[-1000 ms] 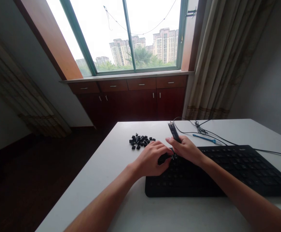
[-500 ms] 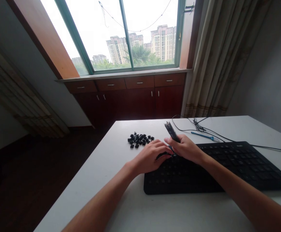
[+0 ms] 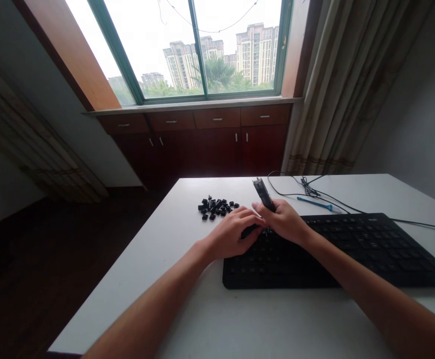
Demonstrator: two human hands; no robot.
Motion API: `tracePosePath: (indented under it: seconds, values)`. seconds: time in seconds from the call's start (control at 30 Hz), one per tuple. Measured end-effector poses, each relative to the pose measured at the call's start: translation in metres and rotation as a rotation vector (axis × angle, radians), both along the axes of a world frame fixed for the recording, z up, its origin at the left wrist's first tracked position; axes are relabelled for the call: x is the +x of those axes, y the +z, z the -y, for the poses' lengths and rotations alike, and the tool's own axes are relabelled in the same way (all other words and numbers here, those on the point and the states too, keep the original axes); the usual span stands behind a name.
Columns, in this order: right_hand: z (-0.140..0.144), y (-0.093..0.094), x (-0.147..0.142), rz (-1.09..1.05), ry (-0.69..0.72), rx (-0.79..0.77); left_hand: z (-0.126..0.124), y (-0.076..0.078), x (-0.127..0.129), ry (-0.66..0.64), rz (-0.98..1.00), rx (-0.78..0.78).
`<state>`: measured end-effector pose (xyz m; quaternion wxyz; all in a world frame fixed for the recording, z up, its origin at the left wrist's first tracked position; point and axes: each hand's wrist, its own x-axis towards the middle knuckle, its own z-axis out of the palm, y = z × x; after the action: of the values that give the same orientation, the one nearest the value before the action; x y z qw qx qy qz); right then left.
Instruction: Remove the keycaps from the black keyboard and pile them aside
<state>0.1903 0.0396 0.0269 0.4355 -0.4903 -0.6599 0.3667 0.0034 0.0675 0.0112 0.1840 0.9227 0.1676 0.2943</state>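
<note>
A black keyboard lies on the white table. My right hand grips a dark, slim keycap puller whose tip points down onto the keyboard's upper left corner. My left hand rests on that same corner beside it, fingers curled on the keys right by the puller's tip. A heap of several loose black keycaps lies on the table just beyond my left hand.
A blue thin tool and a black cable lie behind the keyboard. The table's left edge drops to a dark floor. Wooden cabinets, a window and curtains stand beyond the table.
Both hands stay together at the keyboard's upper left corner with the puller held. The view has tilted slightly, so everything sits a little higher in the picture.
</note>
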Motion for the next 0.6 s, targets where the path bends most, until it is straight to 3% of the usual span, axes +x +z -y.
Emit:
tracePosePath:
  seconds: [0.13,0.37,0.6]
  values:
    - [0.0,0.001,-0.001,0.008,0.024,0.038,0.001,-0.001,0.0,0.012,0.007,0.002]
    - [0.003,-0.003,0.004,0.001,-0.059,0.061,0.001,0.002,0.0,-0.002,-0.031,0.044]
    - [0.01,-0.001,0.001,0.075,-0.007,0.172,0.001,0.002,0.001,-0.007,-0.045,0.084]
